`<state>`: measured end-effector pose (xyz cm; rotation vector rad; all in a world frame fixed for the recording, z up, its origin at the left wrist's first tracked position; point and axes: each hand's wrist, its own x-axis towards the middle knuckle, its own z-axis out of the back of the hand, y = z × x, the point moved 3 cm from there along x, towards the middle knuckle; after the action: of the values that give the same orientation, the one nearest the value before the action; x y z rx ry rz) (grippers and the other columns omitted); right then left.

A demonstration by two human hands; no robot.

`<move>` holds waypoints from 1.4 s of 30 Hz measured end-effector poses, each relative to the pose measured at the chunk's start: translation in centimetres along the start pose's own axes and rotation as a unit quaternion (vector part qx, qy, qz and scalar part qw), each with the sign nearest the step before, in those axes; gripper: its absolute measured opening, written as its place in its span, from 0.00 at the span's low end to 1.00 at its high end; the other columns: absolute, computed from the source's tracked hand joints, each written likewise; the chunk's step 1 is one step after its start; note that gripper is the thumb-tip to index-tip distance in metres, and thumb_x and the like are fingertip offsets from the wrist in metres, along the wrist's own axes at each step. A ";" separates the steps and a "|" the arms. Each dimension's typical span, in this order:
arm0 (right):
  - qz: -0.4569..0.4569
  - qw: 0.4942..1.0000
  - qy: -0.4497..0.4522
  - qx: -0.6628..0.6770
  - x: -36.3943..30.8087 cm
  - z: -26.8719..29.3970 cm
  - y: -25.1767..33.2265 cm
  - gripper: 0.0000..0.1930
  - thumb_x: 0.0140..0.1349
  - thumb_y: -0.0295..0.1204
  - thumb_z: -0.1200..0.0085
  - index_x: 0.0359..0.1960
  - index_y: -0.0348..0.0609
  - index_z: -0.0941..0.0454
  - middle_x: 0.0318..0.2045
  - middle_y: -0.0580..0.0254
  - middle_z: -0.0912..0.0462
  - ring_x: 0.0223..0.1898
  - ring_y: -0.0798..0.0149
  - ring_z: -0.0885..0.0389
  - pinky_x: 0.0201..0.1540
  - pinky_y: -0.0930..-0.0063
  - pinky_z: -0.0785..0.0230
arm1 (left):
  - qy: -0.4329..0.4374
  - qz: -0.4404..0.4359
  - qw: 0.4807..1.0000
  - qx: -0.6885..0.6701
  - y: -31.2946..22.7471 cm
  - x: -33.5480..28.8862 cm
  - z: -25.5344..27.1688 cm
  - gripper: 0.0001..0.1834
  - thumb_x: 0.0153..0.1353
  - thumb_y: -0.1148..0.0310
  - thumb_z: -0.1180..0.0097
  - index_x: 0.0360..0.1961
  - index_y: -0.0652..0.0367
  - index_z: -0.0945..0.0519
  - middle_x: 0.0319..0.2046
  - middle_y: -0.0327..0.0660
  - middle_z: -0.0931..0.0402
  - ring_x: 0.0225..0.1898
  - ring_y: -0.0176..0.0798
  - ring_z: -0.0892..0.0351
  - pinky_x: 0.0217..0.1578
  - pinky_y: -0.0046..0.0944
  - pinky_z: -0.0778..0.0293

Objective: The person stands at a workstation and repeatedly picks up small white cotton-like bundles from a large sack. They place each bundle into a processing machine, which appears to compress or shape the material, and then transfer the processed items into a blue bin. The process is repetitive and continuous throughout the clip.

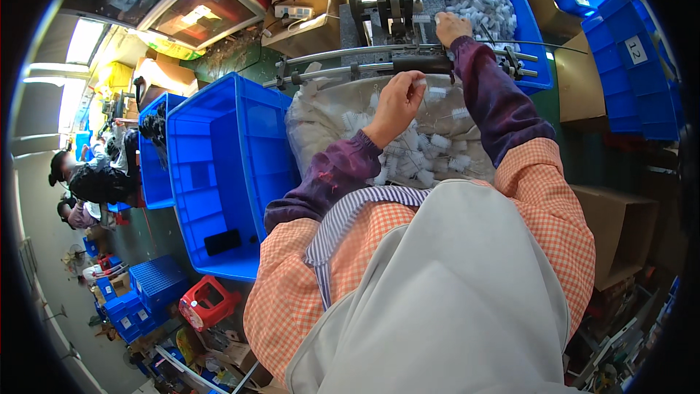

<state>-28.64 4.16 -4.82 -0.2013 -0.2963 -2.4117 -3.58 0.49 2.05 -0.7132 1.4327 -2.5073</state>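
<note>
My left hand (396, 108) is closed in a pinch above a pale cloth (310, 120), with a small white piece at its fingertips, apparently one of the small brushes. Several small white bristle brushes (415, 157) with thin wire stems lie on the cloth below it. Farther off, my right hand (453, 29) is curled beside a machine (390, 18) with dark upright parts. A white-bristled piece shows at the machine next to those fingers; what they grip is too small to make out. Metal rails (335, 53) with a black sleeve cross between the hands.
A blue bin (536, 29) heaped with small brushes stands behind my right hand. At left is a large blue crate (251, 113) with a flat black object (222, 242) inside. Cardboard boxes (616, 230), a red stool (205, 303) and stacked blue crates surround me. People work far left.
</note>
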 end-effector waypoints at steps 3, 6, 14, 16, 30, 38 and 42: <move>0.045 0.994 0.018 -0.098 0.8 2.3 -0.9 0.10 0.53 0.31 0.58 0.34 0.53 0.24 0.35 0.59 0.20 0.40 0.56 0.22 0.43 0.58 0.39 | 0.006 0.033 0.999 -0.038 -0.7 0.3 0.0 0.09 0.54 0.73 0.44 0.36 0.62 0.26 0.28 0.42 0.24 0.28 0.34 0.24 0.29 0.32 0.29; -0.069 0.991 0.029 -0.114 1.5 5.4 -5.7 0.11 0.54 0.31 0.58 0.34 0.53 0.23 0.32 0.57 0.19 0.38 0.56 0.20 0.37 0.57 0.33 | 0.010 0.013 0.999 -0.045 -0.5 0.7 -0.7 0.09 0.53 0.72 0.43 0.36 0.63 0.26 0.28 0.41 0.23 0.31 0.33 0.22 0.32 0.31 0.27; 0.139 0.865 0.194 0.442 -7.7 7.4 -3.2 0.16 0.59 0.32 0.54 0.49 0.44 0.28 0.38 0.53 0.21 0.39 0.52 0.24 0.41 0.68 0.33 | -0.019 0.020 0.997 -0.073 -0.2 2.8 -2.2 0.11 0.52 0.72 0.43 0.35 0.64 0.26 0.28 0.46 0.22 0.30 0.41 0.20 0.31 0.35 0.27; 0.166 0.838 0.255 0.453 -9.5 10.2 1.0 0.15 0.59 0.31 0.54 0.47 0.43 0.27 0.36 0.52 0.21 0.37 0.51 0.24 0.40 0.69 0.33 | -0.016 0.019 1.000 -0.017 -0.2 2.8 -2.2 0.13 0.53 0.69 0.42 0.38 0.64 0.27 0.27 0.46 0.22 0.29 0.41 0.20 0.30 0.36 0.26; 0.120 0.984 -0.114 0.067 0.8 -0.8 2.3 0.05 0.53 0.29 0.50 0.32 0.47 0.25 0.34 0.60 0.25 0.42 0.53 0.30 0.45 0.62 0.37 | 0.213 -0.104 0.879 0.413 7.0 -0.6 -9.5 0.12 0.48 0.72 0.48 0.36 0.58 0.27 0.37 0.43 0.30 0.44 0.46 0.30 0.39 0.45 0.28; 0.133 0.973 -0.129 0.134 1.4 -1.5 1.9 0.06 0.52 0.28 0.49 0.32 0.47 0.24 0.33 0.59 0.24 0.41 0.52 0.30 0.45 0.62 0.38 | 0.214 -0.124 0.895 0.370 6.5 -1.3 -9.5 0.12 0.48 0.74 0.50 0.37 0.59 0.27 0.37 0.42 0.30 0.43 0.45 0.30 0.40 0.42 0.29; 0.104 0.980 -0.076 0.155 1.7 -1.3 1.7 0.07 0.53 0.31 0.50 0.32 0.47 0.23 0.35 0.60 0.23 0.42 0.53 0.29 0.46 0.62 0.38 | 0.225 -0.186 0.873 0.391 6.1 -1.5 -9.3 0.13 0.49 0.74 0.50 0.38 0.60 0.27 0.37 0.43 0.29 0.43 0.43 0.30 0.42 0.41 0.30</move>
<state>-28.85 1.46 -5.44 -0.2621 -0.6805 -2.1142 -7.28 4.98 -7.56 -0.2549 0.2188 -3.3206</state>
